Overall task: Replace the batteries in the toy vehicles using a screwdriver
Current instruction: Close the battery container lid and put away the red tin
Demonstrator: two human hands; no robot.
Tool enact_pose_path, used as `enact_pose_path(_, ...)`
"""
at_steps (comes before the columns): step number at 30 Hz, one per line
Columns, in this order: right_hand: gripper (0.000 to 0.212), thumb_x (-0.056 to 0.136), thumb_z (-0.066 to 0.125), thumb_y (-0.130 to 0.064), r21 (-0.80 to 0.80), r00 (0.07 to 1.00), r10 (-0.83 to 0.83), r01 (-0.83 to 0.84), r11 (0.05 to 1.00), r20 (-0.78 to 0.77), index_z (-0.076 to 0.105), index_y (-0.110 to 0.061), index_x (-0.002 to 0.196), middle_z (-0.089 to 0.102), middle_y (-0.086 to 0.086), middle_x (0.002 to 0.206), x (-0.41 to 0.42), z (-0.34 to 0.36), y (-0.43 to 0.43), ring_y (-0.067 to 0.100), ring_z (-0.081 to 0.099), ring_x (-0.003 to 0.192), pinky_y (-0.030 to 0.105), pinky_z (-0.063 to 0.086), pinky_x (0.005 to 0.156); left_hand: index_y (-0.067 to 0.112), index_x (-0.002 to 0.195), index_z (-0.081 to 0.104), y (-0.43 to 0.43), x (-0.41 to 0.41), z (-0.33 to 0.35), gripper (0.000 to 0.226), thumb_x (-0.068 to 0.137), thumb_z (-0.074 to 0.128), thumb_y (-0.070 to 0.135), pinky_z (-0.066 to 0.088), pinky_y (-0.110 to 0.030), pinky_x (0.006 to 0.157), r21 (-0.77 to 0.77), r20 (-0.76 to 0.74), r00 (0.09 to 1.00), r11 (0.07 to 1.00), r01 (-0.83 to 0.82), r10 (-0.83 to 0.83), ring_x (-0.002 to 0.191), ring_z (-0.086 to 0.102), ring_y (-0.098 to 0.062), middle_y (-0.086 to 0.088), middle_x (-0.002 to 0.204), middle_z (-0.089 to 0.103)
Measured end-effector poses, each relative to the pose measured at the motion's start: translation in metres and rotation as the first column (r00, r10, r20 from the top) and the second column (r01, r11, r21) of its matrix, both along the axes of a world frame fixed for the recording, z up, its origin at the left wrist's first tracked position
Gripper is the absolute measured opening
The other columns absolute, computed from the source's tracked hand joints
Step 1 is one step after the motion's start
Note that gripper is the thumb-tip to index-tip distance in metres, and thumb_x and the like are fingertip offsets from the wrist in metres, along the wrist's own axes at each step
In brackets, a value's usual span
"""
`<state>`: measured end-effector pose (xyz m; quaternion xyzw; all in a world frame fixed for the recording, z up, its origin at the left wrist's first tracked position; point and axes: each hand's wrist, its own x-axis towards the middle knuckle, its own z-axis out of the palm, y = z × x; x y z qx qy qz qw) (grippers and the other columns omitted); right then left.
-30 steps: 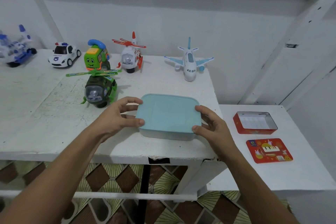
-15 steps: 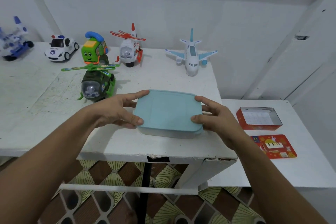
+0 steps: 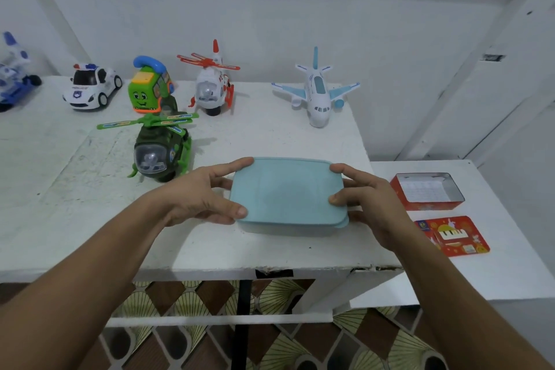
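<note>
Hands: gripping the box [image 3: 288, 228] by its ends, left hand [image 3: 198, 198] and right hand [image 3: 369, 204]; fingers shifting since a second ago onto the lid [image 3: 285, 189] corners.
Box: sitting near the table [image 3: 210, 249] front, long axis running left-right; lid probably being pried off.
Green helicopter [image 3: 159, 150]: standing just behind the left hand, nose pointing toward the person, body running near-far.

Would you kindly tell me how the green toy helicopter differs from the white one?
The green helicopter has a dark camouflage body and green rotor blades; the white helicopter has red blades and red skids. The green helicopter stands nearer, close to the left hand; the white helicopter stands in the back row by the wall. Both stand upright on the table, clear noses toward the camera.
</note>
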<state>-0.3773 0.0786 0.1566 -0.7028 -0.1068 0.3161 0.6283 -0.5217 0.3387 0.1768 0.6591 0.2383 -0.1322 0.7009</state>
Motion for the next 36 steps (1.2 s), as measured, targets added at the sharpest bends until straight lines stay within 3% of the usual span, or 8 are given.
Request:
enact_pose_path(5,0.052,0.082,0.063,0.006,-0.005,1.0,0.009,-0.009,1.0,0.009,0.066,-0.03,0.119,0.074,-0.002,0.105,-0.011,0.005,-0.001,0.016,0.069,0.084,0.023,0.053,0.062,0.049,0.129,0.055,-0.002,-0.01,-0.006,0.092,0.056,0.086,0.001,0.06,-0.039,0.079,-0.047,0.056,0.998,0.998,-0.032,0.034,0.096,0.069,-0.024,-0.006,0.124,0.055)
enact_pose_path(8,0.052,0.091,0.06,-0.005,-0.006,0.999,-0.037,0.037,0.999,0.029,0.054,-0.037,0.132,0.067,-0.007,0.118,-0.026,0.0,-0.003,0.017,0.065,0.103,0.03,0.055,0.082,0.053,0.126,0.056,-0.004,-0.019,-0.014,0.104,0.036,0.099,0.023,0.06,-0.036,0.077,-0.092,0.101,0.993,0.994,-0.053,0.062,0.097,0.07,-0.021,-0.003,0.124,0.058)
enact_pose_path(11,0.047,0.095,0.059,-0.019,-0.058,0.989,-0.116,0.122,0.991,0.092,0.049,-0.026,0.14,0.061,-0.003,0.128,-0.04,-0.006,-0.002,0.018,0.06,0.111,0.041,0.05,0.101,0.049,0.134,0.049,-0.012,-0.026,-0.018,0.092,0.059,0.091,0.018,0.059,-0.034,0.08,-0.119,0.134,0.984,0.988,-0.103,0.119,0.107,0.065,-0.022,-0.004,0.129,0.056)
enact_pose_path(21,0.037,0.105,0.039,-0.025,-0.133,0.971,-0.053,0.086,0.987,0.233,0.045,-0.028,0.142,0.058,-0.012,0.128,-0.045,0.01,-0.031,0.007,0.055,0.112,0.027,0.044,0.097,0.036,0.145,0.039,-0.055,-0.014,-0.008,0.094,0.07,0.081,-0.002,0.057,-0.041,0.086,-0.061,0.204,0.971,0.991,-0.115,0.125,0.109,0.064,-0.026,-0.003,0.129,0.056)
enact_pose_path(26,0.039,0.106,0.037,-0.024,-0.098,0.96,-0.105,0.134,0.986,0.26,0.041,-0.044,0.138,0.059,-0.016,0.122,-0.02,0.02,-0.11,0.011,0.055,0.114,0.036,0.049,0.1,0.039,0.145,0.037,-0.124,0.026,0.007,0.101,0.067,0.084,-0.005,0.058,-0.026,0.076,0.075,0.275,0.961,0.997,-0.007,-0.013,0.099,0.066,-0.018,0.007,0.123,0.056)
enact_pose_path(30,0.038,0.105,0.039,-0.021,-0.084,0.947,-0.161,0.191,0.978,0.278,0.04,-0.045,0.135,0.058,-0.02,0.12,0.011,0.025,-0.198,0.002,0.057,0.106,0.016,0.05,0.077,0.038,0.144,0.039,-0.202,0.076,0.007,0.1,0.066,0.083,-0.007,0.058,-0.027,0.074,0.094,0.319,0.945,0.995,0.045,-0.073,0.097,0.069,-0.021,0.003,0.126,0.057)
enact_pose_path(34,0.041,0.101,0.048,-0.014,-0.138,0.942,-0.148,0.197,0.971,0.301,0.051,-0.054,0.113,0.065,-0.02,0.112,0.054,0.025,-0.288,0.006,0.064,0.101,0.028,0.056,0.083,0.037,0.145,0.038,-0.288,0.13,-0.004,0.101,0.066,0.083,-0.007,0.057,-0.023,0.069,0.085,0.333,0.935,0.991,0.101,-0.124,0.084,0.072,-0.01,0.007,0.122,0.056)
enact_pose_path(36,0.047,0.099,0.05,-0.012,-0.157,0.945,-0.144,0.197,0.968,0.294,0.048,-0.047,0.13,0.066,-0.017,0.116,0.08,0.019,-0.326,0.008,0.065,0.1,0.026,0.057,0.075,0.041,0.144,0.037,-0.324,0.155,-0.012,0.102,0.066,0.084,-0.004,0.057,-0.023,0.069,0.085,0.313,0.939,0.989,0.123,-0.144,0.088,0.072,-0.013,0.009,0.122,0.056)
